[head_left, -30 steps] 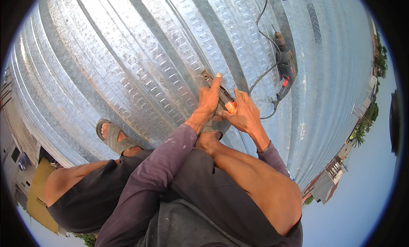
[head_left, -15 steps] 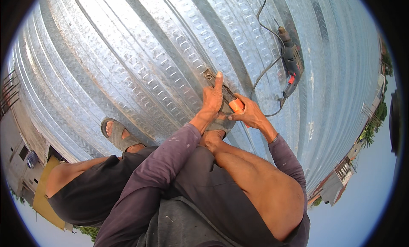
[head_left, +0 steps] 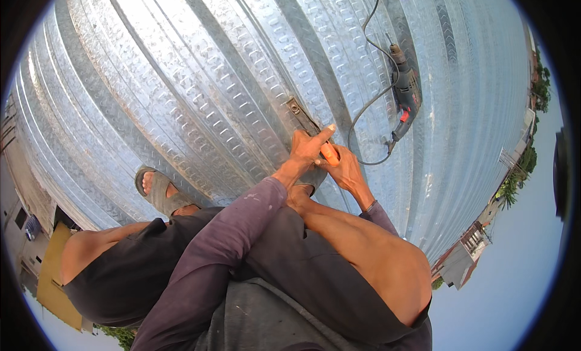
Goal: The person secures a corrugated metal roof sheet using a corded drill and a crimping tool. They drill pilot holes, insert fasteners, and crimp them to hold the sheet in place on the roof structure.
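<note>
Left hand (head_left: 305, 146) is half curled against a rusty brown flat metal bar (head_left: 304, 118) mid-frame, maybe steadying it; can't tell if it's gripping. Right hand (head_left: 346, 169) wraps a bright orange handle-like piece (head_left: 330, 154) beside it. Grey-black corded drill (head_left: 407, 88) lies upper right on ribbed silver sheet metal (head_left: 200, 78), probably to stay handy.

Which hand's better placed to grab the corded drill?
Right, probably: the right hand is nearer the corded drill, though it holds the orange piece; the left hand is farther off, by the metal bar.
</note>
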`<state>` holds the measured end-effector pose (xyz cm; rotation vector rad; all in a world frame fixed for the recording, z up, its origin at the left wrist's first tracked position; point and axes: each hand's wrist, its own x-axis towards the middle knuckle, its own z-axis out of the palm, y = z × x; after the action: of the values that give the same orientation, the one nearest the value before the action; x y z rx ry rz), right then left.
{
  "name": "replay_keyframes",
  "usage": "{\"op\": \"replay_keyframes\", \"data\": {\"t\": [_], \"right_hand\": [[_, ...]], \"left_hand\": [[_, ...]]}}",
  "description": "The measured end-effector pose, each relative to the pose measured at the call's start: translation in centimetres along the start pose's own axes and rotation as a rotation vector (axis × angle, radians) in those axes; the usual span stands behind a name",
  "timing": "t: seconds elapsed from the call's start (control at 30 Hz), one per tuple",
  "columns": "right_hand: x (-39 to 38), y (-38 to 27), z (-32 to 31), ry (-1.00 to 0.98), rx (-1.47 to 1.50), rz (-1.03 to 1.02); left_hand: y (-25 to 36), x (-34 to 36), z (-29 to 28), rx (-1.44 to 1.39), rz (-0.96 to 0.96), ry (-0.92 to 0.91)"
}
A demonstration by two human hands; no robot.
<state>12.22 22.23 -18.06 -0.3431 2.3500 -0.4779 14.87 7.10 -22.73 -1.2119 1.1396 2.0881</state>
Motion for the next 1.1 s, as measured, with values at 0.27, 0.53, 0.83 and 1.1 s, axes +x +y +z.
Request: {"op": "replay_keyframes", "data": {"t": [0.27,0.53,0.83,1.1], "right_hand": [[1.9,1.3,1.4,-0.075,-0.157,-0.008],[-1.4,-2.9,-1.6,0.032,-0.098,-0.178],[1.7,-11.8,-9.2,-0.346,-0.151,0.005],[-0.1,-5.4,-3.7,-0.067,-0.135,-0.148]], "left_hand": [[-1.1,0.9,-0.2,0.023,0.012,0.028],[-1.2,-0.8,-2.5,-0.111,0.033,-0.22],[-3.1,1.3,-4.8,-0.447,-0.094,-0.432],[-3.7,2.2,-3.6,-0.248,-0.057,-0.379]]}}
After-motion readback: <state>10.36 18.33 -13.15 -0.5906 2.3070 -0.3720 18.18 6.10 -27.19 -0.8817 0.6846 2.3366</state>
